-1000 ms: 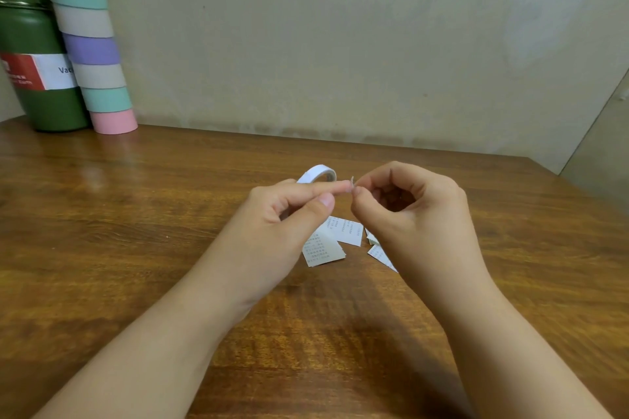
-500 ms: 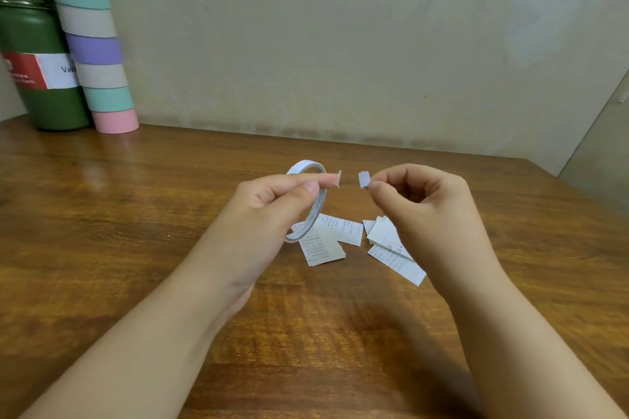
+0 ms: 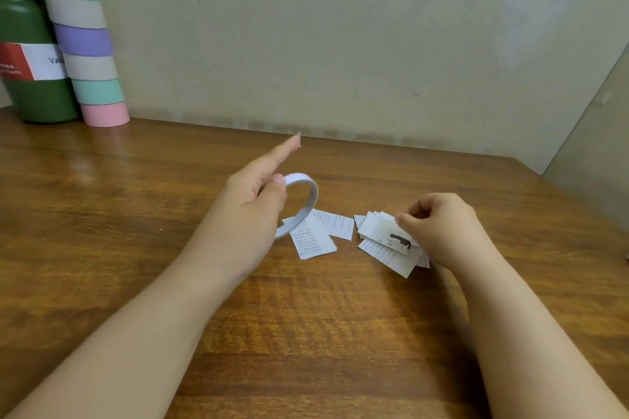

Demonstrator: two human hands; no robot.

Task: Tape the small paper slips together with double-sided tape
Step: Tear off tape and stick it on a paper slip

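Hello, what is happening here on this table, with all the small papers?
A person is sticking paper slips together with tape. The left hand holds the roll of double-sided tape, index finger pointing out. The right hand pinches the top slip of a small pile. More slips lie flat on the wooden table.

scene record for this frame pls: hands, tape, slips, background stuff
left hand: holds tape roll, index finger extended with a small tape bit on its tip
right hand: fingers pinch top slip of the right pile
left slips: flat on table, under the roll
background: green canister, striped tube, far left by wall
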